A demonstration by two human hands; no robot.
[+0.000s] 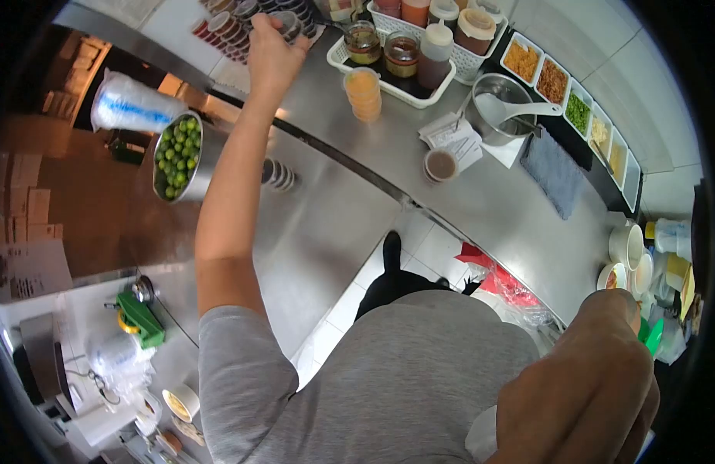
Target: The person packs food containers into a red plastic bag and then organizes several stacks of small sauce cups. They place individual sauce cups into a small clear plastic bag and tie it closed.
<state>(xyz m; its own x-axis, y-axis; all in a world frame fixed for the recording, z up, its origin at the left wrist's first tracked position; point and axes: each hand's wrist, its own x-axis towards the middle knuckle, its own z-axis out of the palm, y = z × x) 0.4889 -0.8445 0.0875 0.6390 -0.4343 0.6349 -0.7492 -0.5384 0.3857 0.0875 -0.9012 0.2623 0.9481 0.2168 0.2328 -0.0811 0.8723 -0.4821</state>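
Right now your left hand [272, 50] is stretched far out to the back of the steel table [481, 209], landing on the rows of small lidded sauce cups [238, 27] with dark filling. Fingers curl over the cup at the near edge of the rows; the grip looks closing, but I cannot tell if it actually clamps that cup or just rests on it. Your right hand [593, 379] hangs low by your hip, close to the camera, with its back toward the lens and fingers curled under. There is something white below it, and I cannot tell whether the grip holds it.

Just right of the sauce cups sits a white basket [336, 56] with jars and squeeze bottles. A stack of orange cups [363, 93] stands in front of it. A steel bowl of limes [178, 155] sits off to the left of your forearm, well apart from the cups. A pot [489, 127] with a white ladle [516, 110] and a grey-blue cloth [554, 172] lie further right.

As for handling, the sauce cups are probably light, thin plastic with soft walls and snap lids. Squeezing the sides may pop a lid or slop the sauce. Pinch at the stiffer rim, under the lid edge, with fingertips opposite each other. Keep the cup level, since the neighbours touch and may drag along.
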